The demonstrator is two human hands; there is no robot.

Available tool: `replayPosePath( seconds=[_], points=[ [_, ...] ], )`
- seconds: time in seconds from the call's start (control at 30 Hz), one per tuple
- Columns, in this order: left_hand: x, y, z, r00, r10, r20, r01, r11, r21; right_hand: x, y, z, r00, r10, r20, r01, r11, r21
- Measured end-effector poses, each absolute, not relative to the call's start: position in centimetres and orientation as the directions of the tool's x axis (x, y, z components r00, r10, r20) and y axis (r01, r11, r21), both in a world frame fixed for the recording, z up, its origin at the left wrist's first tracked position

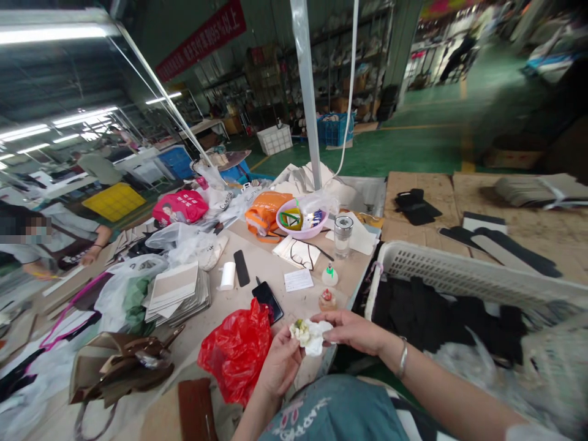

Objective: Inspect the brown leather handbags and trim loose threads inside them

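Note:
Over the table's near edge, my left hand (281,358) pinches a torn steamed bun (301,331) with a yellow-green filling showing. My right hand (351,331), a bangle on its wrist, has its fingers closed on the white part (315,345) at the bun's right side; whether this is bun skin or tissue I cannot tell. Left of my left hand lies a crumpled red plastic bag (239,352). A black phone (267,300) lies just behind the bag. Beyond my right hand stand two small bottles, one with a red top (327,299) and one with a green top (329,275).
A stack of grey boards (178,293) and a brown handbag (122,367) are on the left. Farther back stand a pink basket (303,233) and a lidded glass jar (343,236). A white crate (436,269) of black pieces is at right. Another person (68,236) works at far left.

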State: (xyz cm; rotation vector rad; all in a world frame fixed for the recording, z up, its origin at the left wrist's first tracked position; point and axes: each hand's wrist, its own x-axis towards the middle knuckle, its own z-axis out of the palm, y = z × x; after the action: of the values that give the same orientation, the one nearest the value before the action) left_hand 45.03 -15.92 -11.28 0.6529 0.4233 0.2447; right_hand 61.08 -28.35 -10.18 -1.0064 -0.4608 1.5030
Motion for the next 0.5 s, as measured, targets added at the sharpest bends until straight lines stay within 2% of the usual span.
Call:
replayPosePath(
  seconds=[0.1, 0.23, 0.33, 0.4, 0.5],
  points=[
    [44.7, -15.9, -11.4, 0.899, 0.328, -0.289, -0.076, 0.769, 0.635, 60.3, -28.1, -10.6, 0.172, 0.906, -0.388, -0.585, -0.223, -0.78],
    [44.1, -15.8, -12.0, 0.901, 0.314, -0.298, -0.072, 0.787, 0.613, 59.1, -27.6, -11.1, 0.183, 0.895, -0.407, -0.722, -0.158, -0.673],
    [43.9, -15.9, -12.3, 0.9, 0.307, -0.309, -0.076, 0.809, 0.583, 58.1, -27.3, -11.1, 0.2, 0.887, -0.417, -0.761, -0.127, -0.636],
    [43.8, -16.0, -12.3, 0.892, 0.317, -0.322, -0.088, 0.821, 0.564, 57.8, -27.4, -10.8, 0.155, 0.899, -0.41, -0.79, -0.137, -0.598],
    [43.7, -15.9, -12.2, 0.867, 0.364, -0.341, -0.135, 0.83, 0.541, 57.9, -27.9, -9.8, 0.038, 0.949, -0.312, -0.856, -0.13, -0.501]
  ],
)
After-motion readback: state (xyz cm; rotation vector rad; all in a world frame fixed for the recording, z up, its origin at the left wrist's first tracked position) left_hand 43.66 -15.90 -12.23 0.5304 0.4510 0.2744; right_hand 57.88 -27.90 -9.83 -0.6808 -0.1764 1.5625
